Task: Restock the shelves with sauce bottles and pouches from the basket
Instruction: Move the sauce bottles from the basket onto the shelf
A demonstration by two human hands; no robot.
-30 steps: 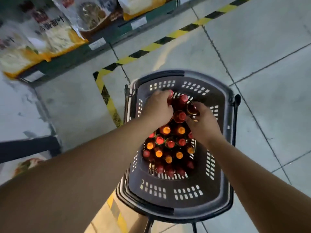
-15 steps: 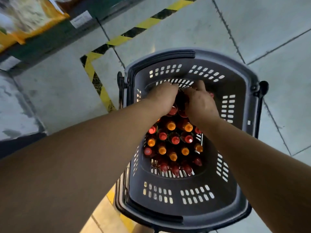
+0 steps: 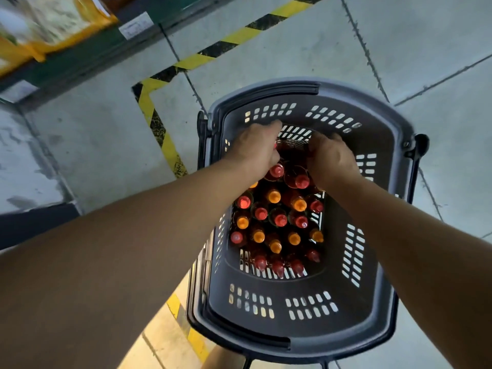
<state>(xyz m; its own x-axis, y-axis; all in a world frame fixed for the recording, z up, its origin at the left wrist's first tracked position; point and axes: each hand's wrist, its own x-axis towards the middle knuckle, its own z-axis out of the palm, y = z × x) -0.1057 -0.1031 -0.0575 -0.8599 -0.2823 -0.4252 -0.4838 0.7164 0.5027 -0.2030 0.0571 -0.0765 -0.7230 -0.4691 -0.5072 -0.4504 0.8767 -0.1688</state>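
Down in the grey plastic basket (image 3: 298, 326) your sauce bottles (image 3: 277, 222) stand upright and packed cap to cap, filling the floor of the basket from the middle toward the far wall. You can count roughly twenty caps clear of your hands: about twelve red, like the one at the near edge (image 3: 278, 269), and about eight orange, like the one in the middle row (image 3: 274, 196). More bottles sit under your hands, so the full count cannot be told.

Your left hand (image 3: 257, 149) reaches in at the far left of the cluster, fingers curled downward over the bottle tops; what they close on is hidden under the hand. Your right hand (image 3: 331, 159) is just beside it, also curled over the far bottles, with a red-capped bottle (image 3: 302, 181) right at its wrist side. Whether either hand actually grasps a bottle cannot be told. The two hands are near each other but apart, with dark bottles showing in the gap.

The basket rests on the grey concrete floor (image 3: 292, 49), its two handles folded along the rim. One yellow-and-black hazard stripe (image 3: 202, 58) runs across the floor beyond it and turns a corner toward you at the left. Further left, one green shelf edge (image 3: 87, 53) carries two white price tags (image 3: 135, 27), with yellow food bags (image 3: 53, 25) blurred above it.
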